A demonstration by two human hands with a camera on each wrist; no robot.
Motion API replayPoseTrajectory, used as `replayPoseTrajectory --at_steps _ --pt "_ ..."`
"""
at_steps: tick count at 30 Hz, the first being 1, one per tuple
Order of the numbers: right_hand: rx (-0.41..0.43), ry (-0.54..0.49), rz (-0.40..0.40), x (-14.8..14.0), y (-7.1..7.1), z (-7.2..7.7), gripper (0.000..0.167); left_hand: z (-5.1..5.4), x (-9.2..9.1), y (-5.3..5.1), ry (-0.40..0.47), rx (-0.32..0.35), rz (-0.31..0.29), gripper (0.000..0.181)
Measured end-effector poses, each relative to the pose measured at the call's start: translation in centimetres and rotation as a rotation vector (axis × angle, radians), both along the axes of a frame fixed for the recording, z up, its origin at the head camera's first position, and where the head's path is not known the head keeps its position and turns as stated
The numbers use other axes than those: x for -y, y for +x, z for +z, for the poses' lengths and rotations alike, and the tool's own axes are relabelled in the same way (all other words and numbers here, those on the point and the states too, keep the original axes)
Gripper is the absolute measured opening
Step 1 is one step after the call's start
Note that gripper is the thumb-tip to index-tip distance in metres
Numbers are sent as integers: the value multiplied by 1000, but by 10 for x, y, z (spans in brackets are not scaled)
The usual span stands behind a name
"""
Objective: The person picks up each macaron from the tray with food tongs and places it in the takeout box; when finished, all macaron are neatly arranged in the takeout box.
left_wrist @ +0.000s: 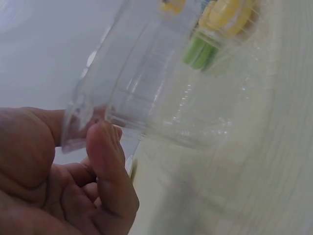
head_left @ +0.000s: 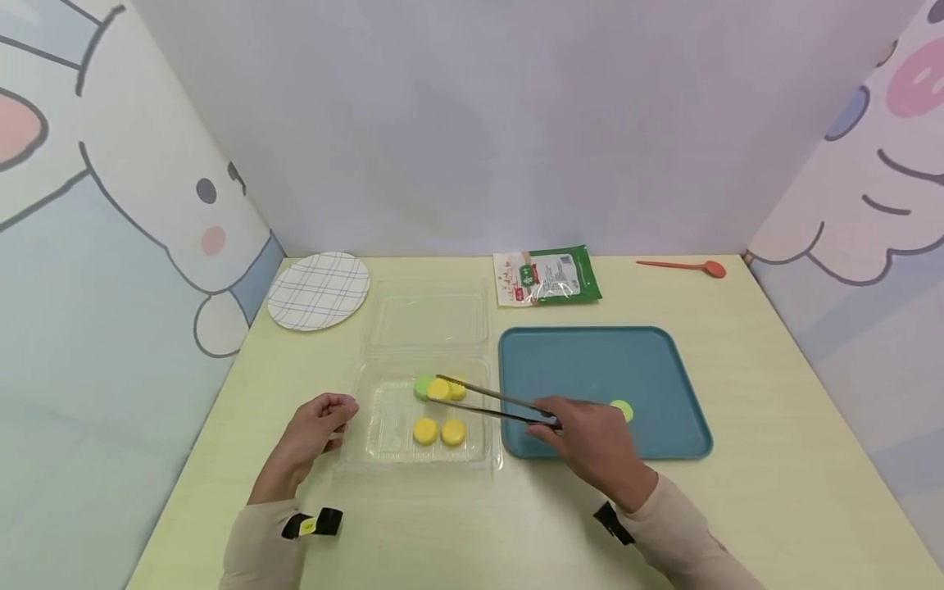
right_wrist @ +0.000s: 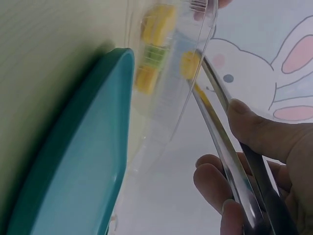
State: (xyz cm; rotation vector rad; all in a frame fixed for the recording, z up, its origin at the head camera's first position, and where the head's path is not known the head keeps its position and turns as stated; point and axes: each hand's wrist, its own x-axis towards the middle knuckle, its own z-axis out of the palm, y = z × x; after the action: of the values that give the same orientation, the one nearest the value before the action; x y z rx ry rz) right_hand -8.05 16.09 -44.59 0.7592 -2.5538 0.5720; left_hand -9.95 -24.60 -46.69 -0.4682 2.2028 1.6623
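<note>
My left hand pinches the left rim of a clear plastic container, thumb and finger on either side of the edge in the left wrist view. My right hand holds metal tongs that reach over the container from the right. Between the tong tips is a yellow macaron, raised above the others in the right wrist view. Inside the container lie a green macaron and several yellow macarons. Another green macaron sits on the blue tray, partly hidden by my right hand.
The container's open lid lies flat behind it. A checked plate stands at the back left. Behind the tray are a green and white packet and a red spoon. Walls close off the back and both sides.
</note>
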Motion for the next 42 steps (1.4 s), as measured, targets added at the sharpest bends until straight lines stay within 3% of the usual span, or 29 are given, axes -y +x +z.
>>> replayPoseTrajectory --at_steps 12,29,42 --pt "4 51 36 25 -14 5 36 5 -2 -3 -9 -12 -5 33" --pt "11 115 79 67 -31 8 31 7 -1 -5 -46 22 10 31" --pt "16 216 85 88 -42 5 32 3 -3 -2 -41 43 20 30"
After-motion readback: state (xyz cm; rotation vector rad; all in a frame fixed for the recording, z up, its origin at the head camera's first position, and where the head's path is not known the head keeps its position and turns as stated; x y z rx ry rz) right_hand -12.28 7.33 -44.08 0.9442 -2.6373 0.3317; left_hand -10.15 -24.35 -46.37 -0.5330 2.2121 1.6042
